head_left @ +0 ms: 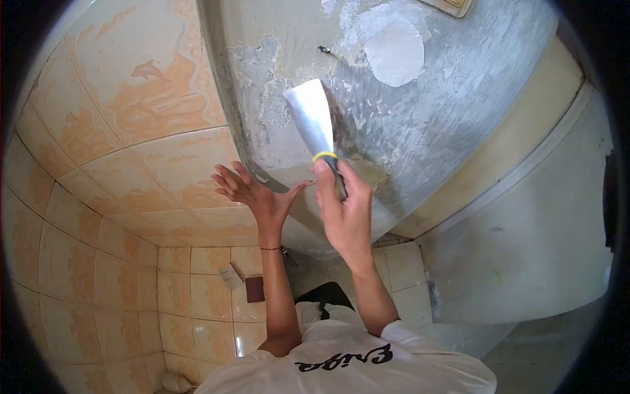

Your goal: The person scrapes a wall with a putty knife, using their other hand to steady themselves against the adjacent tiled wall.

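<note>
My right hand (348, 210) is wrapped round the dark handle of a putty knife (311, 115). Its wide metal blade points up and slightly left, in front of the rough grey plaster surface (453, 98); whether the blade touches it, I cannot tell. A yellow band circles the knife where blade and handle meet. My left hand (259, 197) has its fingers spread and holds nothing, near the edge between the plaster and the orange-patterned tiles. A pale smooth patch (396, 54) shows on the plaster, right of the blade.
Orange and cream tiles (164, 98) cover the left wall. Below lie a brown square piece (254, 289) and a whitish piece (230, 276) on the tiles. A tan object (453, 5) is at the top edge, and a grey curved panel (525, 223) stands at right.
</note>
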`<act>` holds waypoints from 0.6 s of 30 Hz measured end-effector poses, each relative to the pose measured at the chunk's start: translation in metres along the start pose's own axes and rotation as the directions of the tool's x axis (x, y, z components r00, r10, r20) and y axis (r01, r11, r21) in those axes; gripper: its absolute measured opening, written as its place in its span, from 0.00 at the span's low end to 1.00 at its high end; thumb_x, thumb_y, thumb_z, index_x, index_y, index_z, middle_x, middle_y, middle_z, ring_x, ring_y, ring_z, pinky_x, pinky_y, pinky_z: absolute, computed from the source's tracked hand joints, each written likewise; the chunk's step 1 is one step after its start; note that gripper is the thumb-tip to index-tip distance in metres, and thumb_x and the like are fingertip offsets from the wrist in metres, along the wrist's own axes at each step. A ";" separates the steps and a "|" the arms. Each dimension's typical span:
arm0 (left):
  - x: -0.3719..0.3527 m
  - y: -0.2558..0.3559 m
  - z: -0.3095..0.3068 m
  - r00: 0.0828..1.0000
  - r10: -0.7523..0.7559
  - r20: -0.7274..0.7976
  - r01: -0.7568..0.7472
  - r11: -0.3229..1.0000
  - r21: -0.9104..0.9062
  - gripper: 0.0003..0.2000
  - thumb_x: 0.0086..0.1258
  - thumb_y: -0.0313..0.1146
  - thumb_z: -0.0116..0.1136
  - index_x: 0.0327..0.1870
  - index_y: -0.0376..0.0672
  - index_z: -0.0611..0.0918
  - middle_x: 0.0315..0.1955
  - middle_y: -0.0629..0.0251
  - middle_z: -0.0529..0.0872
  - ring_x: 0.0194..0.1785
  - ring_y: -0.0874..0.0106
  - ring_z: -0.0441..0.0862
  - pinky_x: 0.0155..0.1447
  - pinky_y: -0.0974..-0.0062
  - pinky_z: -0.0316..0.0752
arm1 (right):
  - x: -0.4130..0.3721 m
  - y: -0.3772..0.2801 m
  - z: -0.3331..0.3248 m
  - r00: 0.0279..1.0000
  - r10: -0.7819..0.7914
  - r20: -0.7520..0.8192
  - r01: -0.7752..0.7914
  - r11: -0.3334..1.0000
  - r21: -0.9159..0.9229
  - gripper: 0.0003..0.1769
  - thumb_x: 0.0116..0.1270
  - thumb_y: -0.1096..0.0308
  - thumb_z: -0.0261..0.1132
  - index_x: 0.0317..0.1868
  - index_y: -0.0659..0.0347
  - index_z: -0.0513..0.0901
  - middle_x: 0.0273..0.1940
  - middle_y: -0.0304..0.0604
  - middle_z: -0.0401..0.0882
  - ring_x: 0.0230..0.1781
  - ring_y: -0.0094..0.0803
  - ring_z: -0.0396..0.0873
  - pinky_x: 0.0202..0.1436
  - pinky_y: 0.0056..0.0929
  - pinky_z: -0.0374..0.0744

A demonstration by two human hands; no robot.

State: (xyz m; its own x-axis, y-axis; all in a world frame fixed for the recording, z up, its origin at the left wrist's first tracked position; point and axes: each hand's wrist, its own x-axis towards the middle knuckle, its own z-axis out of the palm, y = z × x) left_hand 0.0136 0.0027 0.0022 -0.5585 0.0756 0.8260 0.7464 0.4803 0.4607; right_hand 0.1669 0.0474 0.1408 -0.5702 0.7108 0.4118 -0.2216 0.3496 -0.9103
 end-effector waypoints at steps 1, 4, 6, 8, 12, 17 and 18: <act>0.000 0.000 0.000 1.000 0.002 -0.003 -0.002 1.000 -0.012 0.81 0.35 0.73 0.80 0.86 0.48 0.36 0.84 0.42 0.28 0.85 0.39 0.23 0.80 0.32 0.25 | -0.002 0.001 -0.001 1.000 0.007 -0.004 -0.007 1.000 0.001 0.15 0.80 0.64 0.61 0.42 0.71 0.79 0.26 0.52 0.75 0.28 0.25 0.68 0.33 0.32 0.72; 0.002 0.000 -0.001 1.000 0.015 -0.003 -0.015 1.000 -0.014 0.81 0.35 0.72 0.81 0.86 0.48 0.36 0.84 0.42 0.28 0.85 0.39 0.24 0.80 0.33 0.25 | -0.008 0.005 -0.005 0.999 0.046 0.025 -0.045 0.998 -0.053 0.15 0.80 0.64 0.62 0.43 0.71 0.80 0.26 0.50 0.75 0.28 0.24 0.67 0.32 0.32 0.72; 0.006 0.000 0.000 1.000 0.017 -0.021 -0.017 1.000 -0.005 0.81 0.36 0.72 0.81 0.86 0.48 0.36 0.84 0.42 0.28 0.85 0.39 0.24 0.80 0.33 0.25 | -0.010 0.007 -0.007 0.998 0.058 0.027 -0.056 0.996 -0.076 0.15 0.80 0.64 0.62 0.43 0.71 0.80 0.26 0.51 0.75 0.28 0.24 0.67 0.32 0.33 0.72; 0.003 0.002 -0.001 1.000 0.009 -0.021 -0.009 1.000 -0.004 0.80 0.36 0.72 0.81 0.86 0.47 0.37 0.84 0.42 0.28 0.85 0.39 0.24 0.80 0.32 0.25 | -0.006 0.005 -0.003 1.000 0.024 0.011 -0.023 0.998 -0.051 0.15 0.81 0.64 0.61 0.42 0.71 0.80 0.27 0.53 0.76 0.28 0.25 0.68 0.33 0.34 0.73; 0.003 0.000 -0.001 1.000 0.019 -0.014 -0.019 1.000 -0.012 0.80 0.37 0.72 0.81 0.86 0.47 0.37 0.83 0.41 0.28 0.85 0.39 0.24 0.80 0.32 0.25 | -0.002 0.005 0.006 0.999 -0.050 0.005 0.050 0.998 -0.029 0.16 0.81 0.63 0.62 0.41 0.71 0.80 0.27 0.51 0.78 0.28 0.24 0.69 0.33 0.33 0.73; 0.003 0.000 0.001 0.999 0.019 -0.028 -0.019 1.000 -0.019 0.80 0.36 0.73 0.80 0.86 0.46 0.37 0.84 0.41 0.29 0.85 0.39 0.24 0.80 0.31 0.25 | -0.001 0.007 0.003 0.999 0.046 -0.001 -0.046 0.997 -0.056 0.15 0.81 0.63 0.61 0.42 0.71 0.80 0.27 0.48 0.77 0.29 0.23 0.70 0.33 0.31 0.73; 0.001 -0.001 0.000 1.000 0.014 -0.021 -0.014 1.000 -0.019 0.80 0.36 0.73 0.80 0.86 0.46 0.37 0.84 0.41 0.29 0.85 0.39 0.24 0.80 0.31 0.25 | 0.000 0.004 0.005 1.000 0.029 0.005 -0.029 0.999 -0.023 0.15 0.81 0.63 0.61 0.42 0.71 0.80 0.28 0.48 0.78 0.30 0.22 0.70 0.33 0.31 0.73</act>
State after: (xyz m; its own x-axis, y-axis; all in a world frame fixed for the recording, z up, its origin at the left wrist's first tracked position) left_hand 0.0127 0.0023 0.0028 -0.5405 0.0640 0.8389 0.7609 0.4627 0.4550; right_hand 0.1624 0.0462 0.1365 -0.5803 0.7176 0.3850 -0.1865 0.3431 -0.9206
